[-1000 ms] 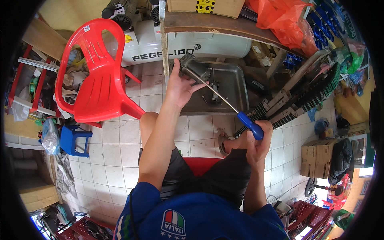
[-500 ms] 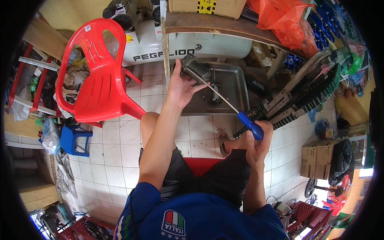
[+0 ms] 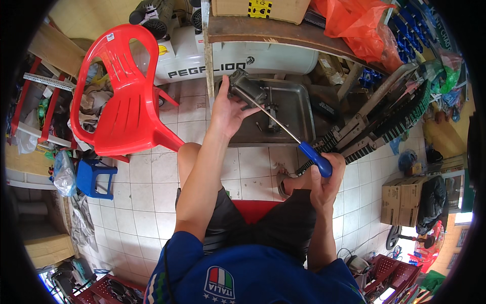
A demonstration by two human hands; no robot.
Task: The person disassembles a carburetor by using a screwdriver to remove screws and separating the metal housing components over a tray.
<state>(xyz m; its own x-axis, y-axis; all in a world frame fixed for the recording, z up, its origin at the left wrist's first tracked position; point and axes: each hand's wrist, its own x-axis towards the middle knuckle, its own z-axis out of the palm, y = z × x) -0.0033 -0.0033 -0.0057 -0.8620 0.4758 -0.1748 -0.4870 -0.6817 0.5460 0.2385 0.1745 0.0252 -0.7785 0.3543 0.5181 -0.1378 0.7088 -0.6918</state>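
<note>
Head view, screwdriver [image 3: 309, 152] in right hand [image 3: 326, 186], slanting up-left

One left hand [image 3: 227, 115] and one right hand [image 3: 329, 186] make two, with one screwdriver [image 3: 310, 152], one grey metal housing [image 3: 249, 87] and one metal tray [image 3: 296, 104]. Around them are one red armchair [image 3: 104, 136] at the left, one blue stool [image 3: 90, 177], one white tank [image 3: 283, 60], one orange bag [image 3: 354, 30] and, at the right, two cardboard boxes [image 3: 409, 202].

You can read dark capital lettering [image 3: 206, 70] beside a round emblem [image 3: 250, 60] on the white tank [image 3: 286, 58], upper centre; a yellow-black sign [image 3: 259, 8] marks the top-edge cardboard box [image 3: 288, 7]; your blue shirt [image 3: 273, 271], bottom centre, bears a lettered crest [image 3: 219, 281].
</note>
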